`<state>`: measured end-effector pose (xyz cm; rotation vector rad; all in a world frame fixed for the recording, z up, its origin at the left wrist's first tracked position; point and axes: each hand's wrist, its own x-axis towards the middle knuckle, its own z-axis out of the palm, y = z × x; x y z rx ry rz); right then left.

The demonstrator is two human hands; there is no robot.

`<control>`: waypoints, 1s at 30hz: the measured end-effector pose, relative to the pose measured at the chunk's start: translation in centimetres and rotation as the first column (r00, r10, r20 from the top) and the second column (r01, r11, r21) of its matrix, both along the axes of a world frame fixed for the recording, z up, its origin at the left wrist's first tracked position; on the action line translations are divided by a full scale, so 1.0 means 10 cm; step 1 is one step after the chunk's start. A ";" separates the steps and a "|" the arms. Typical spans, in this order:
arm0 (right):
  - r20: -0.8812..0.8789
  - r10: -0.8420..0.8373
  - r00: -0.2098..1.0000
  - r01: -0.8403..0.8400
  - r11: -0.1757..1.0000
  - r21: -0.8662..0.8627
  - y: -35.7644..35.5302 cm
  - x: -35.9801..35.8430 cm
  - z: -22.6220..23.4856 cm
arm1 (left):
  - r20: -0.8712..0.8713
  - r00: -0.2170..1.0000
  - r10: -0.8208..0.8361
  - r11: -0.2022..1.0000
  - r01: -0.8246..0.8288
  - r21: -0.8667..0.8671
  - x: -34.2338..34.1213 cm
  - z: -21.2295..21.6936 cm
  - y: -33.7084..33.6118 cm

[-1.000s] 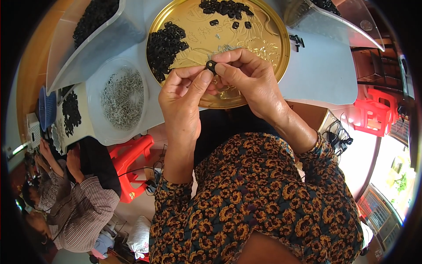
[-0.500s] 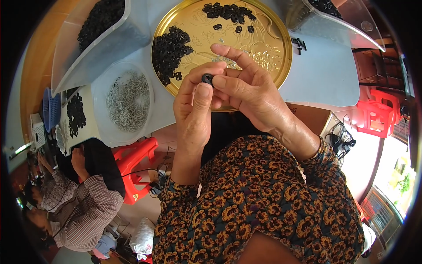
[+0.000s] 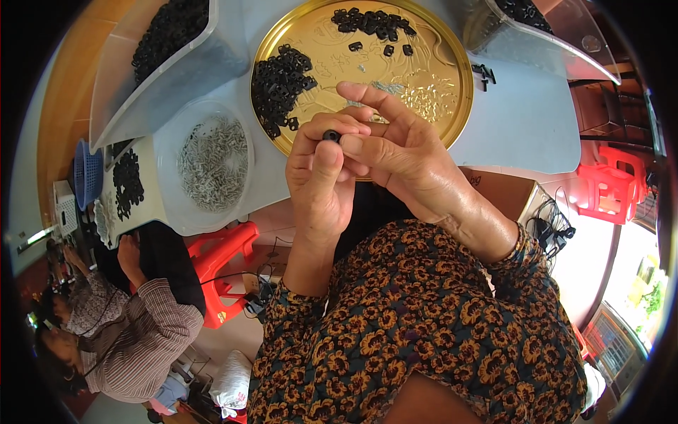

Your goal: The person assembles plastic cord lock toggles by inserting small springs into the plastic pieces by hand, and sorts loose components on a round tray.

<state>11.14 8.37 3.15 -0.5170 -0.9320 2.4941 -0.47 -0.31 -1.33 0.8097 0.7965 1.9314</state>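
Observation:
Between the fingertips of both hands is a small black plastic part with a round hole in it. My left hand pinches it between thumb and fingers. From the right, the thumb and fingers of my right hand press close against it, and its forefinger sticks out. Behind the hands lies a round gold tray. On its left is a heap of black parts, with a smaller group of black parts at the far edge. Small shiny metal pieces are scattered on its right.
At left, a clear bowl holds many small metal pieces. Clear bins of black parts stand at far left and far right. Several black pieces lie beside the tray. Another person sits at lower left near a red stool.
The view has shifted slightly, moving the scene a little right and down. Both hands stay together on the black part, which looks tilted a little differently.

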 end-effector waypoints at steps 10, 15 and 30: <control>0.028 -0.148 0.989 0.134 0.947 0.293 0.15 0.09 0.05 | 0.072 0.986 0.148 0.989 -0.148 0.003 -0.06 0.07 0.03; -0.048 -0.436 0.899 0.343 0.630 0.697 0.49 0.28 0.29 | 0.108 0.982 0.156 0.986 -0.148 -0.074 -0.08 0.03 -0.04; -0.285 -0.462 0.840 0.164 -0.285 0.944 1.39 0.36 0.89 | 0.005 0.993 0.121 0.990 -0.120 -0.080 -0.19 0.00 -0.12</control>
